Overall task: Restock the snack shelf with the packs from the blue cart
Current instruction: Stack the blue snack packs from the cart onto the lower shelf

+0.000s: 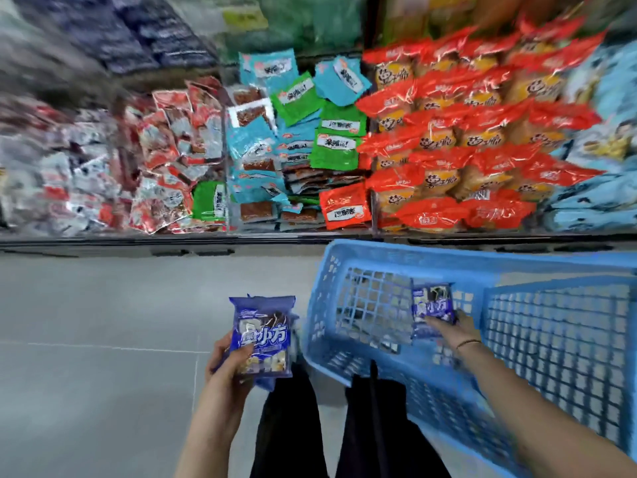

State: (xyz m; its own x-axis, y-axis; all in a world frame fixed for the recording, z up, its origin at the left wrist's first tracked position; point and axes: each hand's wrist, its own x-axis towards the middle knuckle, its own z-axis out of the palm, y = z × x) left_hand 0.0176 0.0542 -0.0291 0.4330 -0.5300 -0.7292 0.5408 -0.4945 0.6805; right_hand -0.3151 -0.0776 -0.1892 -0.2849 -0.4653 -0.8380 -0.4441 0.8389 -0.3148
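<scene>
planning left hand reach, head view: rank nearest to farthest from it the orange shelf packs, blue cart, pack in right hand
1. blue cart, just right of the left hand
2. pack in the right hand, inside the cart
3. orange packs, on the far shelf

Bare floor (103, 305) between blue cart (413, 258) and shelf (103, 240)

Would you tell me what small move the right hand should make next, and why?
Probably lift the blue pack out of the blue cart: the right hand grips it there, while the left hand holds another pack.
</scene>
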